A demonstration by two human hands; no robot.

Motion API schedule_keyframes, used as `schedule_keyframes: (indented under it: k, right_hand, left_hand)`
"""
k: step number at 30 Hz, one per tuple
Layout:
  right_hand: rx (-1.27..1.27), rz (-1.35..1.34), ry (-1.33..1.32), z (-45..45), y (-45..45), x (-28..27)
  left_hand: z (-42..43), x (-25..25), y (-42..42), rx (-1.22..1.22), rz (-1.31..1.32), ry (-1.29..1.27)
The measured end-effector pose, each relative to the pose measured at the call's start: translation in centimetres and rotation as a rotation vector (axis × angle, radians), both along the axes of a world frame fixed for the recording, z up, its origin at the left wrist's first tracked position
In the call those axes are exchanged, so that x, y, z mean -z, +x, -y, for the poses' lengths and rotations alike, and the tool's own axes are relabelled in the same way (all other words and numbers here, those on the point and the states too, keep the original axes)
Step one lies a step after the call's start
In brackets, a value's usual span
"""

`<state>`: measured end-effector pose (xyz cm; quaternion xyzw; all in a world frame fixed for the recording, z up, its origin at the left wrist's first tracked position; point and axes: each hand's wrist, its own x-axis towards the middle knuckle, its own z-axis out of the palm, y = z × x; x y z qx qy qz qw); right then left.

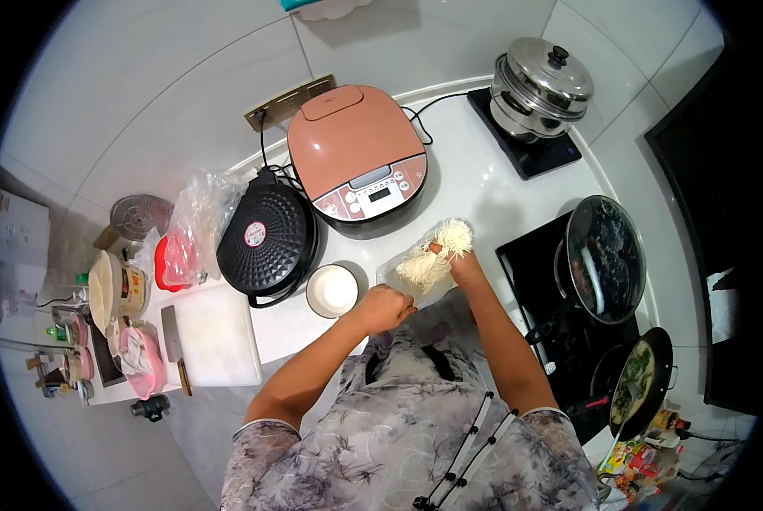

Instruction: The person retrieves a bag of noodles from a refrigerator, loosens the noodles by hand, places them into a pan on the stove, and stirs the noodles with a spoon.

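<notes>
Pale noodles (pixel 437 255) are bunched in my right hand (pixel 456 260), whose fingers are wrapped round them over the counter's front edge. Part of the bunch hangs over a clear plastic bag (pixel 441 294). My left hand (pixel 387 308) is closed on the near left edge of this bag. Just left of my left hand stands a white bowl (pixel 332 291) with a dark rim. The salmon-coloured rice cooker (pixel 356 145) is behind the bowl, with its lid down.
A black round appliance (pixel 266 238), a white cutting board (pixel 219 336) and a knife (pixel 172 336) lie leftward. On the right are a covered wok (pixel 604 255) and a pan with greens (pixel 641 383). A steel pot (pixel 543 89) stands at the back right.
</notes>
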<state>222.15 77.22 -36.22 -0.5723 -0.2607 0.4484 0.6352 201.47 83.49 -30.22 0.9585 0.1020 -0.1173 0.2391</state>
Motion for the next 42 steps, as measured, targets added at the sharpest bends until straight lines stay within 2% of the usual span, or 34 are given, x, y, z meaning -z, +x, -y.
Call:
schedule_keyframes:
  k: [2,3,5,6,7,8,9,11,12,14,18,21,22,23,24,25,28,32,33,35,36,37,38,40,42]
  right_hand:
    - [-0.008,0.029,0.006,0.1,-0.3,-1.3]
    - [-0.013,0.055,0.016,0.1,-0.5,-1.8]
    - [-0.023,0.068,0.023,0.1,-1.0,-2.7]
    - [-0.032,0.08,0.029,0.1,-1.3,-2.9]
    - [-0.032,0.085,0.027,0.0,-1.7,-2.9]
    - [-0.02,-0.031,0.076,-0.2,-2.2,-2.9]
    - [-0.008,-0.148,0.125,-0.3,-2.6,-3.0]
    - [0.014,-0.215,0.135,-0.4,-3.1,-3.9]
    - [0.04,-0.29,0.143,-0.5,-3.3,-4.3]
    - [0.072,-0.226,0.15,-0.9,-4.0,-4.1]
    - [0.046,-0.085,0.123,-0.3,-3.7,-1.6]
    - [0.077,0.075,-0.01,0.5,-4.5,-2.1]
    - [0.081,0.074,-0.013,0.9,-4.5,-1.3]
    - [0.054,0.233,0.033,1.1,-4.2,0.2]
    - [0.026,0.393,0.08,1.2,-3.9,1.4]
    - [0.012,0.429,-0.005,1.1,-3.7,2.7]
    - [0.061,0.382,0.046,1.1,-4.0,5.8]
    - [0.195,0.198,-0.039,0.4,-4.5,4.9]
    - [0.169,0.422,0.005,0.2,-4.2,4.9]
    - [0.141,0.644,0.047,-0.6,-3.9,5.3]
    - [0.281,0.01,0.04,-1.6,-3.8,5.7]
    - [0.402,-0.626,0.032,-2.4,-3.7,6.0]
    - [0.399,-0.625,0.035,-3.0,-3.8,5.5]
    - [0.536,-0.638,-0.097,-3.8,-4.1,4.5]
    - [0.578,-0.65,-0.059,-4.1,-3.8,6.4]
  left_hand:
    - [0.1,0.4,-0.4,-0.231,0.09,-0.187]
    - [-0.1,0.8,-0.2,-0.232,0.092,-0.189]
    - [-0.7,1.3,0.8,-0.582,0.434,-0.349]
    - [-0.8,1.4,1.4,-0.581,0.437,-0.352]
    - [-0.8,1.4,2.3,-0.558,0.57,-0.35]
    - [-0.7,1.4,3.1,-0.533,0.704,-0.347]
    - [-0.5,1.4,3.7,-0.534,0.71,-0.348]
    - [-0.4,1.6,4.9,-0.625,0.606,-0.698]
    - [-0.2,2.0,5.4,-0.621,0.612,-0.699]
    - [0.2,3.4,6.3,-0.632,0.853,-0.886]
    - [-0.5,7.7,6.2,-0.677,0.665,-0.84]
    - [-0.7,8.6,5.4,-0.568,0.512,-0.782]
    - [-0.7,8.6,5.3,-0.551,0.443,-0.626]
    - [-0.7,8.4,5.2,-0.531,0.375,-0.469]
    - [-0.8,8.3,5.1,-0.53,0.376,-0.468]
    - [-0.7,8.1,5.0,-0.54,0.322,-0.413]
    - [-0.6,9.5,5.1,-0.553,0.222,-0.315]
    - [-0.6,9.2,5.6,-0.574,0.038,-0.182]
    - [-0.7,8.8,5.7,-0.575,0.039,-0.179]
    - [-0.7,8.2,5.8,-0.594,0.085,-0.244]
    - [-0.9,8.1,5.8,-0.595,0.083,-0.244]
    - [-1.2,7.9,5.6,-0.66,0.046,-0.354]
    - [-1.6,7.8,5.6,-0.725,0.012,-0.461]
    - [-2.0,7.8,5.4,-0.741,0.009,-0.478]
    - [-2.0,8.3,5.0,-0.765,0.004,-0.493]
